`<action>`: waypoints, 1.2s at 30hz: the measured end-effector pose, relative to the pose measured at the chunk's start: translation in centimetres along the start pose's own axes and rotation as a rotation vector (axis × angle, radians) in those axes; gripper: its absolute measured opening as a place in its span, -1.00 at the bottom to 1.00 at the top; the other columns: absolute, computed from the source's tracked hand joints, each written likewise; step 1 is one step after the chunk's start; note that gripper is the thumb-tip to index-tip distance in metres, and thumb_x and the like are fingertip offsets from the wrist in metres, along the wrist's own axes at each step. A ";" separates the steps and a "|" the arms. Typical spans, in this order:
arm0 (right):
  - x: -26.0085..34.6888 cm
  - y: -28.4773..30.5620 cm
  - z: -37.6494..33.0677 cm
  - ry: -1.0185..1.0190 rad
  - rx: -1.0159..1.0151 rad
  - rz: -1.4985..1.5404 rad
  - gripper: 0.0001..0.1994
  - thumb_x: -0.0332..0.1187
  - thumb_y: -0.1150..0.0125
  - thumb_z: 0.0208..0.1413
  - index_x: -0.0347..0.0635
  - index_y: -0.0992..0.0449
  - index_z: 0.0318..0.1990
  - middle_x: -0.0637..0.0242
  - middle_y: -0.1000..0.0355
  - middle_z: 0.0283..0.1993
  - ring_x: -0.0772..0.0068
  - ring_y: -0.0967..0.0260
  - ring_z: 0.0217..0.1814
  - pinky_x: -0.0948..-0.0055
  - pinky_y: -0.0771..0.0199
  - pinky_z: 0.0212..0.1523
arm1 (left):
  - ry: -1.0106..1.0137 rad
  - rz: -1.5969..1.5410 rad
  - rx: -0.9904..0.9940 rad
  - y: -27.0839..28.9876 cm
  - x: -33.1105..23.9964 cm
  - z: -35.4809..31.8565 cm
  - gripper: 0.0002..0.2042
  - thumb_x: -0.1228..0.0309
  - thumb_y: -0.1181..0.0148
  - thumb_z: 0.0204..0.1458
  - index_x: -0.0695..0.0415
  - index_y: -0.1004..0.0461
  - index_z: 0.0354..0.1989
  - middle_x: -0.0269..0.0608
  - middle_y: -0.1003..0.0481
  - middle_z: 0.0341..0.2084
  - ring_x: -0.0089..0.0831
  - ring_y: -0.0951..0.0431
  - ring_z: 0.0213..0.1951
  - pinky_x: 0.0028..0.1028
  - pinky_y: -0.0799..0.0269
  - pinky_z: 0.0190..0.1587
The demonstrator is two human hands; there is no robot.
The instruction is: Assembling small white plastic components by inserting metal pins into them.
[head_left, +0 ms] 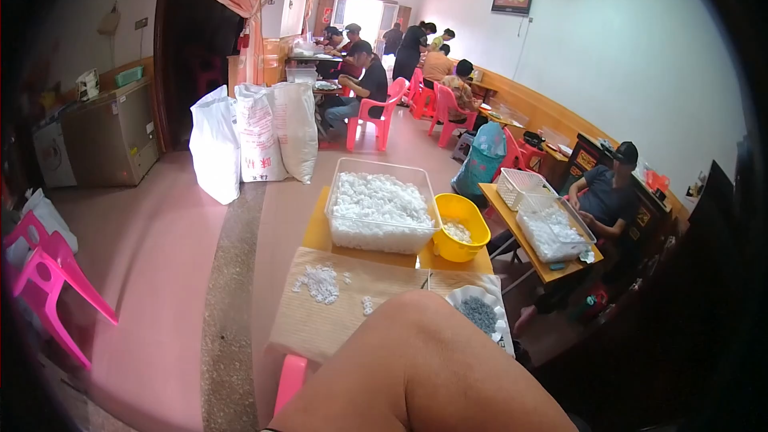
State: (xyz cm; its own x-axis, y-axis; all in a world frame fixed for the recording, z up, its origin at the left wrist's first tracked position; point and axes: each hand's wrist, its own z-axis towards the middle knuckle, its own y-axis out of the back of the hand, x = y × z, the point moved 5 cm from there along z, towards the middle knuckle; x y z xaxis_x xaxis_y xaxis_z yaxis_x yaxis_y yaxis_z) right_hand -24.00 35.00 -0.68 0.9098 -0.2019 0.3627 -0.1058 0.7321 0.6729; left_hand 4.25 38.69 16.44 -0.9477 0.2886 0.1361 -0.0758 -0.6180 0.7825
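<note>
1. Nearest the camera we see a bent bare arm [424, 368] filling the lower middle of the head view. No hand shows, so we cannot tell how open the fingers are or what they hold, on either side.
2. Landmark: the clear tub [380, 212] heaped with small white pieces, on the yellow desk [318, 232].
3. Nearer than the tub lies a woven mat [320, 320], carrying a loose pile of white pieces [322, 282]. These are the nearest work pieces to the arm, well apart from it and untouched.
4. Near-right of the tub, just beside the arm, a white dish of grey bits [480, 312] sits at the mat's right edge.
5. Touching the tub's right side: a yellow bowl [460, 228] with a few pieces inside.
6. Right of the tub, a second desk with a basket and another tub [552, 232]; a seated person [608, 196] behind it.
7. Far-left of the tub: three white sacks [256, 140]. Beyond: pink chairs [376, 116] and more people at work.
8. Risk, our judgement: the arm hangs over the dish; a swing or drop of the elbow could tip it and scatter the grey bits among the white pile.
</note>
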 end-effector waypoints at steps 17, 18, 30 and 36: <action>-0.2 -0.9 -1.2 -0.005 -0.038 0.022 -0.85 -0.47 -0.23 -0.04 -0.19 -0.47 -0.27 0.23 -0.46 -0.39 0.18 -0.48 -0.40 0.37 -0.48 -0.43 | -0.056 -0.392 0.194 0.0 3.0 0.5 -0.67 0.22 -0.11 -0.05 0.31 -0.52 -0.49 0.16 -0.52 -0.53 0.06 -0.57 -0.40 -0.10 -0.48 -0.37; -0.2 -0.9 -1.1 -0.003 -0.040 0.022 -0.85 -0.47 -0.23 -0.04 -0.19 -0.47 -0.27 0.23 -0.46 -0.39 0.18 -0.48 -0.40 0.37 -0.48 -0.43 | -0.060 -0.413 0.207 0.2 3.1 0.5 -0.67 0.22 -0.11 -0.05 0.31 -0.52 -0.49 0.16 -0.52 -0.53 0.06 -0.57 -0.40 -0.10 -0.48 -0.38; 0.7 -2.1 -3.1 -0.052 -0.041 0.060 -0.84 -0.48 -0.24 -0.04 -0.19 -0.47 -0.27 0.23 -0.46 -0.40 0.18 -0.48 -0.41 0.38 -0.48 -0.45 | -0.086 -0.730 0.296 0.9 4.7 0.8 -0.66 0.19 -0.12 -0.06 0.30 -0.52 -0.50 0.16 -0.51 -0.55 0.07 -0.57 -0.41 -0.10 -0.48 -0.38; 1.6 -3.8 -6.0 -0.148 -0.032 0.113 -0.84 -0.48 -0.24 -0.05 -0.19 -0.47 -0.27 0.23 -0.46 -0.40 0.19 -0.48 -0.41 0.38 -0.48 -0.46 | -0.100 -0.959 0.294 1.1 6.1 -0.1 -0.66 0.18 -0.12 -0.06 0.30 -0.52 -0.50 0.16 -0.51 -0.55 0.07 -0.57 -0.41 -0.10 -0.48 -0.39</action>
State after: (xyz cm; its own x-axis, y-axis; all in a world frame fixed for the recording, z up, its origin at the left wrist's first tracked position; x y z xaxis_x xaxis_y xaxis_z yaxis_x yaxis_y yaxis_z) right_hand -19.73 35.81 -6.53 0.8235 -0.2096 0.5272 -0.1887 0.7752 0.6029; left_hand -1.69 39.65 18.07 -0.4957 0.6376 -0.5896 -0.7003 0.1080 0.7056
